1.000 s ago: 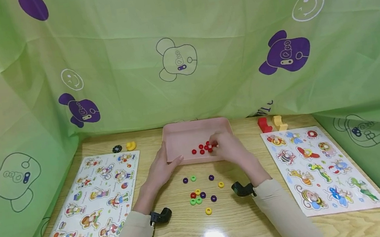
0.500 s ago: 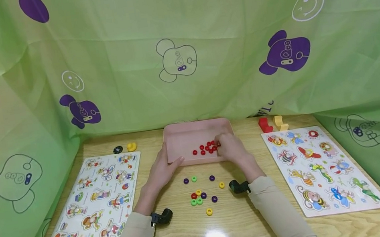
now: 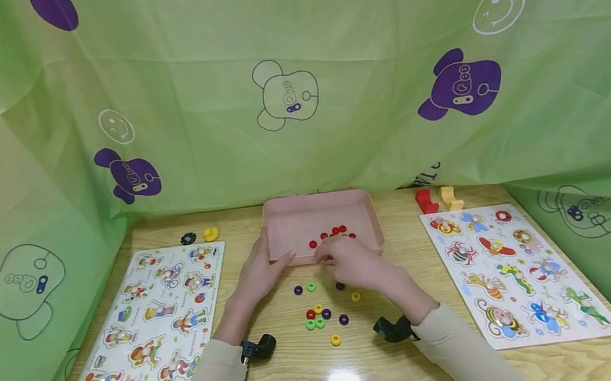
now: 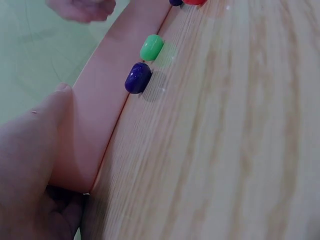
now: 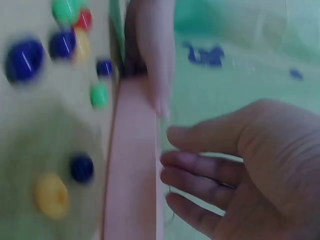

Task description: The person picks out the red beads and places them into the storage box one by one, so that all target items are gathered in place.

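My left hand holds the left front corner of a pink tray. In the left wrist view its thumb lies along the tray wall and the fingers go round the corner. Several red ring beads lie in the tray, some hidden behind my right hand, which hovers over the front rim. The right wrist view shows that hand's thumb and fingers bent and apart, nothing between them. In front of the tray are purple beads, green beads, yellow beads and a red bead.
A puzzle board with child figures lies at left, one with insects at right. Behind them sit a black disc, a yellow duck, a red block and a yellow block. Green cloth encloses the table.
My right hand has left the red beads in the right part of the tray and moved left and nearer, over the front rim. The left hand stays at the tray's corner.
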Action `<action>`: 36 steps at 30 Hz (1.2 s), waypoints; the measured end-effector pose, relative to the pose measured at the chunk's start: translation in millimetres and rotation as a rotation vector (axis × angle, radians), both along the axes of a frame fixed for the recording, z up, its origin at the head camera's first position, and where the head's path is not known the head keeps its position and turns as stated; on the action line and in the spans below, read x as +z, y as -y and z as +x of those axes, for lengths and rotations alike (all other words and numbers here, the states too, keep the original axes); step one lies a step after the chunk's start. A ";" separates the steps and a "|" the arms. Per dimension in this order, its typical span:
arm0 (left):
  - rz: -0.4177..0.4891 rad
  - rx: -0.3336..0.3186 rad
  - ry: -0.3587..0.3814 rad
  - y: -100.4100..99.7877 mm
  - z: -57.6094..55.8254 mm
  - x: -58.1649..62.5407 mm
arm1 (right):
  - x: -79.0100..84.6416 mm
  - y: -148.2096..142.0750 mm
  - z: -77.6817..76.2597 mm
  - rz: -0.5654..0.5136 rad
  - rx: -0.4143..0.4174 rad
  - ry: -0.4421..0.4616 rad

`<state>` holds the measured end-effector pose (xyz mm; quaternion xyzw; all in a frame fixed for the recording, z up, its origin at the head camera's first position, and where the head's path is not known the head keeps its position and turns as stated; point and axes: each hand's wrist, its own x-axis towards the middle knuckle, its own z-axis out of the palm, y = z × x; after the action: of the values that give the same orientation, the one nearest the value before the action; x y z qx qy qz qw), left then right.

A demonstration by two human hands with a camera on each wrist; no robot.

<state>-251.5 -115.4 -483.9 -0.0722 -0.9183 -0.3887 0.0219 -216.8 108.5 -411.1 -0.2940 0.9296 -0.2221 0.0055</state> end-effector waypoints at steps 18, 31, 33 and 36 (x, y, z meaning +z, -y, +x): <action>-0.011 0.002 0.007 0.5 2.0 0.4 | -21.9 28.7 41.5 0.100 0.349 0.022; -0.008 0.011 0.007 0.8 2.0 -0.1 | -27.2 30.6 40.9 0.131 0.325 -0.031; -0.009 0.011 0.004 0.7 2.0 -0.1 | -25.2 28.7 38.4 0.125 0.302 -0.008; -0.008 0.007 -0.003 0.2 1.9 0.1 | -19.4 24.8 34.7 0.098 0.256 0.032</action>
<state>-249.6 -115.6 -483.8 -0.0698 -0.9201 -0.3848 0.0242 -182.2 83.6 -430.5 -0.4060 0.8940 -0.1787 0.0632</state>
